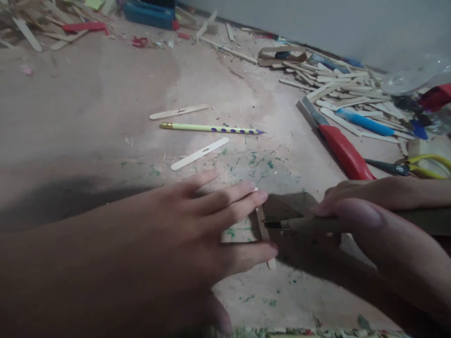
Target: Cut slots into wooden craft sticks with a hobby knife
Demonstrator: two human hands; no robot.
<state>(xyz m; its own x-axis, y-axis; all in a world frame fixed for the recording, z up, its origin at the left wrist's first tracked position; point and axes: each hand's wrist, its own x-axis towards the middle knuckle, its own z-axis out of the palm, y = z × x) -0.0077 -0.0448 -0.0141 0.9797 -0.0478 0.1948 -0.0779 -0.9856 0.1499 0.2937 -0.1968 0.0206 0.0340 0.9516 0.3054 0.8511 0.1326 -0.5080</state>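
Observation:
My left hand (pixel 197 220) lies palm down with its fingers stretched and spread. Its fingertips press a wooden popsicle stick (pixel 261 223) flat on the tabletop, partly hiding it. My right hand (pixel 373 211) is closed around what looks like a craft knife (pixel 310 224) with a tan handle. The dark, narrow tip touches or nearly touches the stick's middle, between my left fingers. Beyond my left hand lies another popsicle stick (pixel 192 158) with a small slot in its middle. Past it are a yellow pencil with purple dots (pixel 193 127) and a stick with dark marks (pixel 165 114).
At the right lie a red-handled saw (pixel 347 152), scissors with yellow handles (pixel 426 164) and a blue pen (pixel 366 123) on a pile of popsicle sticks (pixel 352 89). A blue box (pixel 150 14) and more loose sticks (pixel 28 35) sit at the back left, before a wall.

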